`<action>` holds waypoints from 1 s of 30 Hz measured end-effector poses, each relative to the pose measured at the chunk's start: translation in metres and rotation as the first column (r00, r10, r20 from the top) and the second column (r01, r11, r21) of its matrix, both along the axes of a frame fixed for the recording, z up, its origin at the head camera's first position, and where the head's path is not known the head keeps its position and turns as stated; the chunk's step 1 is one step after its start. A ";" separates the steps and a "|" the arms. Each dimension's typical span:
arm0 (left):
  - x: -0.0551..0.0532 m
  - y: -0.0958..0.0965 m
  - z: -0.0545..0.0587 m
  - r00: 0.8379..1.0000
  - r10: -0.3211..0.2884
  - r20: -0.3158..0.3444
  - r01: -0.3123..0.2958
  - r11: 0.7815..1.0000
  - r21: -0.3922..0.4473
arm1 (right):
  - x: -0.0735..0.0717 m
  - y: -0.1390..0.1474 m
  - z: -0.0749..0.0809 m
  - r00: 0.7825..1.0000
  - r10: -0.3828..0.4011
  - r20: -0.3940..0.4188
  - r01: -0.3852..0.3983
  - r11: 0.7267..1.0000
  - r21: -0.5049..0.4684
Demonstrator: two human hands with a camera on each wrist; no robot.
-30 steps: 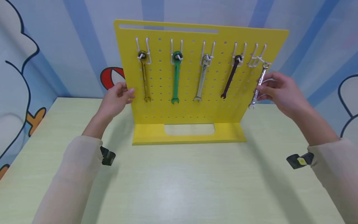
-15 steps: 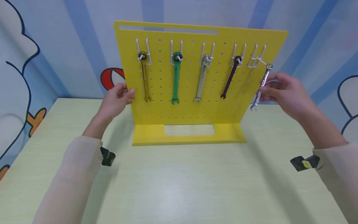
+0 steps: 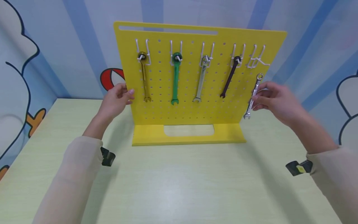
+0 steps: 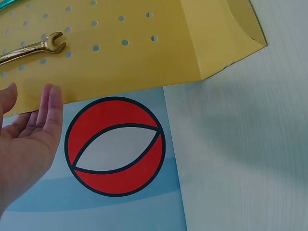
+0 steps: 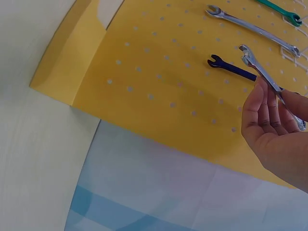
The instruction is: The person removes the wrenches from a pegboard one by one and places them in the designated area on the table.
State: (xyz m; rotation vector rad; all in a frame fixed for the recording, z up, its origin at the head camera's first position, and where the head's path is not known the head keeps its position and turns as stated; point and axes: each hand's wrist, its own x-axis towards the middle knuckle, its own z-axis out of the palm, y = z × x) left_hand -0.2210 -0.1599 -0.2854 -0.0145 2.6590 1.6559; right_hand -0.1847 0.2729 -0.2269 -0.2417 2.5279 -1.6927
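A yellow pegboard [image 3: 187, 112] stands on the table, with gold [image 3: 144, 81], green [image 3: 175, 81], silver [image 3: 200, 82] and dark purple [image 3: 230, 77] wrenches hanging from its white hooks. At the board's right edge, my right hand [image 3: 275, 98] pinches a shiny silver combination wrench [image 3: 253, 97] between thumb and fingers. This wrench is tilted, ring end up, below the rightmost hook [image 3: 261, 60], which bears nothing. My left hand [image 3: 115, 99] holds the board's left edge, thumb toward the front. The right wrist view shows the held wrench [image 5: 262, 72] apart from the dark one [image 5: 236, 70].
The board's foot [image 3: 148, 135] rests on a pale wooden table [image 3: 173, 180]. Close behind is a blue striped wall [image 3: 92, 40] with cartoon drawings, including a red and white ball [image 4: 115, 147] near my left hand.
The silver wrench has come off the rightmost hook; my right hand first drew it to the right, then lowered it and brought it back left. My left hand stays on the board's edge.
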 end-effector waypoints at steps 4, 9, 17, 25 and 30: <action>0.000 0.000 -0.001 1.000 0.000 -0.007 0.000 1.000 -0.001 | 0.000 -0.006 -0.009 0.999 0.032 0.015 -0.032 0.999 -0.010; -0.001 0.000 -0.002 1.000 -0.007 -0.021 0.007 1.000 -0.004 | -0.001 -0.013 -0.020 0.999 0.046 0.029 -0.048 0.997 0.055; -0.002 0.001 -0.002 1.000 0.003 -0.027 -0.004 1.000 -0.012 | -0.002 -0.024 -0.036 0.986 0.150 0.067 -0.156 0.983 0.096; -0.002 0.003 -0.002 0.998 0.035 -0.043 -0.036 0.999 -0.029 | -0.005 -0.043 -0.050 0.977 0.176 0.119 -0.189 0.976 0.110; -0.003 0.005 -0.003 0.995 0.073 -0.061 -0.076 0.996 -0.041 | -0.004 -0.056 -0.059 0.970 0.186 0.155 -0.205 0.972 0.119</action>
